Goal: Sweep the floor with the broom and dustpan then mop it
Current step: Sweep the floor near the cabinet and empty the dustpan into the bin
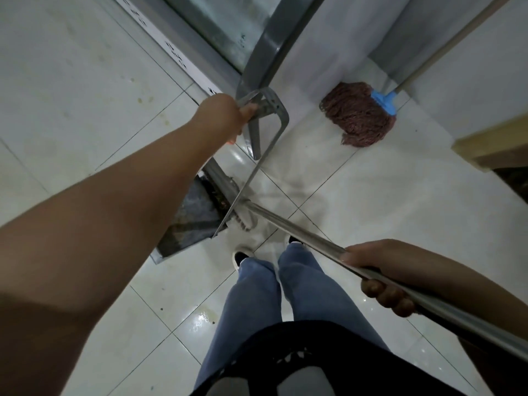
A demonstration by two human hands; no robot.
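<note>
Gripping dustpan handle (258, 110) with left hand (228, 115) and broom (285, 221) with right hand (380, 275), person is mid-sweep; mop (358, 114) waits at 1 o'clock

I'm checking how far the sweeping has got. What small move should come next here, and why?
Probably a short pull of the broom toward the dustpan mouth. The right hand grips the broom handle, the left hand holds the dustpan's upright handle, and the bristles sit right at the pan's open edge. The mop rests untouched by the wall.
</note>
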